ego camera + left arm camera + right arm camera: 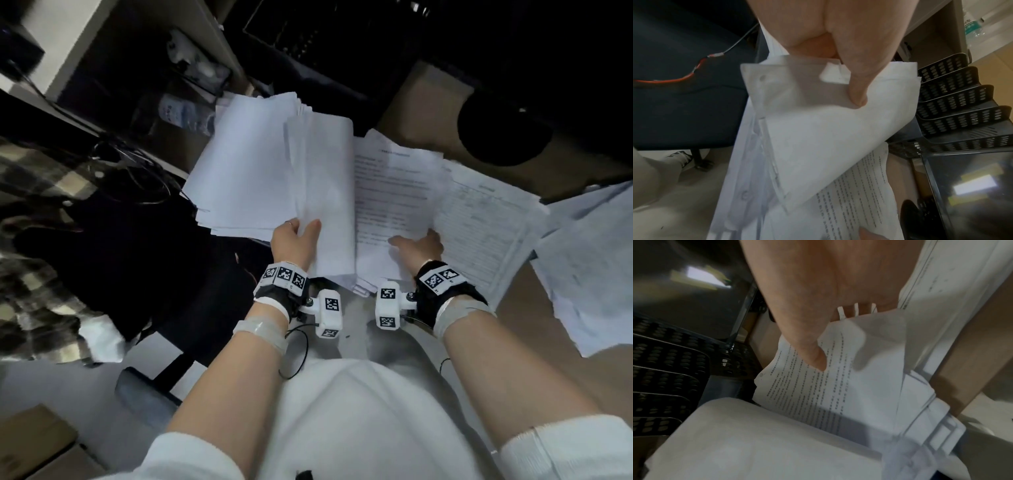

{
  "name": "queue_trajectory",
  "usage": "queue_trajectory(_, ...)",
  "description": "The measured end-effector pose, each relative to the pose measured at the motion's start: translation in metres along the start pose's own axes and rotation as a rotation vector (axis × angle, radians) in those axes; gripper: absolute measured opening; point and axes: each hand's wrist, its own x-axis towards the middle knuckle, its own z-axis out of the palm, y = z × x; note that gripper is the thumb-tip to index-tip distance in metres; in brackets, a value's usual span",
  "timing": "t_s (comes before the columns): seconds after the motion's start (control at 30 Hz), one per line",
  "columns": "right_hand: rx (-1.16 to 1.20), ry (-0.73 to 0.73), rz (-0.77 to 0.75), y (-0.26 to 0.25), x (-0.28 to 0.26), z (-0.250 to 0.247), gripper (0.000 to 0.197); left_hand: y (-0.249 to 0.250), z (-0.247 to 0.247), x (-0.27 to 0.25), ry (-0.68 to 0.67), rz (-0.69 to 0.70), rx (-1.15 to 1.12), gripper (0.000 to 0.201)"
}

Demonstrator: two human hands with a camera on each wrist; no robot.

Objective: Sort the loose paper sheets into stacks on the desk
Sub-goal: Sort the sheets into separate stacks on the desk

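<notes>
Together, left hand (295,240) and right hand (419,247) pinch sheets' (322,192) near edges.

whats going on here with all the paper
A person is sorting paper at a desk. Their left hand grips a bundle of blank-side-up sheets by its near edge, thumb on top, lifted like a turned page. Their right hand holds a printed text sheet beside it, thumb on top and fingers underneath. A fanned stack of blank-side sheets lies to the left, and form-style pages spread to the right. The sorting is unfinished.
</notes>
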Motion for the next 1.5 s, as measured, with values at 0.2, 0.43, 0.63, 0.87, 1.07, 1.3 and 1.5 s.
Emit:
queue_trajectory(0.2,0.150,-0.139,-0.077,0.001,0.010,0.018,0.086,-0.007,-0.011,0.000,0.003,0.020,-0.050,0.026)
queue_trajectory(0.43,0.117,-0.113,-0.160,-0.023,-0.015,0.004,0.083,0.002,-0.007,0.005,-0.098,0.035,-0.081,0.013)
queue_trajectory(0.63,0.335,-0.472,-0.211,-0.051,-0.048,-0.001,0.050,0.025,0.004,0.000,-0.148,0.079,-0.107,0.020)
queue_trajectory(0.87,0.369,-0.495,-0.234,-0.043,-0.051,-0.011,0.030,0.022,0.017,-0.019,-0.191,0.138,-0.159,0.056)
queue_trajectory(1.07,0.450,-0.515,-0.297,-0.040,-0.054,-0.018,0.025,0.015,0.025,-0.024,-0.233,0.081,-0.221,0.039)
queue_trajectory(1.3,0.549,-0.506,-0.272,-0.046,-0.054,-0.031,0.019,0.028,0.033,-0.036,-0.250,0.015,-0.319,0.031)
queue_trajectory(1.5,0.460,-0.444,-0.232,-0.048,-0.051,-0.040,0.026,0.036,0.035,-0.039,-0.174,0.078,-0.327,0.041)
